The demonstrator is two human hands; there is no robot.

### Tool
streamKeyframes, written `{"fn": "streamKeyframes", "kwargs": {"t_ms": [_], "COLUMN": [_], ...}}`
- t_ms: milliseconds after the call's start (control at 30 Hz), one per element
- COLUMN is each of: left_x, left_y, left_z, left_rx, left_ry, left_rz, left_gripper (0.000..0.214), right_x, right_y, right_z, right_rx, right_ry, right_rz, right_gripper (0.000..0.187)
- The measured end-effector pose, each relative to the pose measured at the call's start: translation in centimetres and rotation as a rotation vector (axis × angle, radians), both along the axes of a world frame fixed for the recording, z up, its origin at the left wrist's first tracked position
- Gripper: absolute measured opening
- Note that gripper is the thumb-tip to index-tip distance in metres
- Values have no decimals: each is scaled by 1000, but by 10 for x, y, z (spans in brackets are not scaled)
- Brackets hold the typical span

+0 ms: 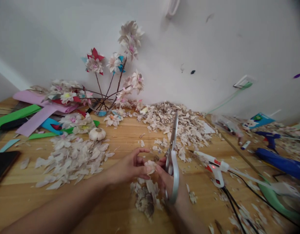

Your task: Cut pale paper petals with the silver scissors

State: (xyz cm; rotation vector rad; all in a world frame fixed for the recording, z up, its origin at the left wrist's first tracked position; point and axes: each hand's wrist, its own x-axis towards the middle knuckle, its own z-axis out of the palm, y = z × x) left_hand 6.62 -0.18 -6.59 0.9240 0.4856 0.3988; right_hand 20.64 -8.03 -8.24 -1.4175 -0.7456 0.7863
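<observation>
Left hand: the left hand (129,167) sits low centre over the wooden table (125,138), fingers curled in, pinching a small pale garlic-skin piece (150,166) between thumb and fingertips.

Right hand: the right hand (169,183) is right next to it, closed round the grey handles of the scissors (172,155). It's partly hidden behind the handles, so I can't see every finger.

Scissors: the blades point up and away from the person, looks like they're together, the tip ending near the big scrap heap.

Garlic-skin piece: held between the two hands, just left of the scissor handles, up off the table.

Under the hands: a small clump of papery skins (146,196), some of it brownish, lying on the wood.

Left of the hands: a wide spread of petal-shaped skins (71,159), and a whole garlic bulb (97,133) at its far edge.

Back of the table: a big heap of trimmings (179,125) against the white wall (213,42).

Flowers: handmade flowers (129,39) on thin twig stems standing in a small glass dish (101,111), with more flowers lying flat to the left.

Far left: pink, green and blue paper strips (30,112), plus a dark flat thing at the edge that I can't make out.

Right of the hands: a white glue gun (214,165) lying on the table with a small red light on and a black cord trailing toward the near edge. A blue glue gun (270,138) sits further right.
</observation>
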Motion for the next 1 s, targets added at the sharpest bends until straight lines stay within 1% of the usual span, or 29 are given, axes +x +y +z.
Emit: {"fn": "streamKeyframes", "kwargs": {"t_ms": [67,167,300,500,733,867,1000], "left_x": [1,2,3,1,5,6,6], "left_y": [-2,-6,-8,-6,-17,-17,-14], "left_z": [2,6,8,3,-3,0,8], "left_rx": [-122,-263,-367,-421,-472,-470,-437], "left_ry": [-11,-31,-6,-59,-122,-156,-147], "left_rz": [46,132,216,225,309,363,409], "left_gripper": [59,57,56,47,40,42,45], "right_x": [1,0,-2,-4,-8,-5,0], "right_y": [0,0,-1,-1,2,1,-2], "right_z": [-1,-2,-1,1,-10,-17,-22], "right_rx": [2,19,23,26,80,101,102], "right_ry": [19,48,75,78,99,99,89], "right_rz": [-55,-108,-122,-112,-190,-160,-82], "right_gripper": [33,34,34,33,39,39,36]}}
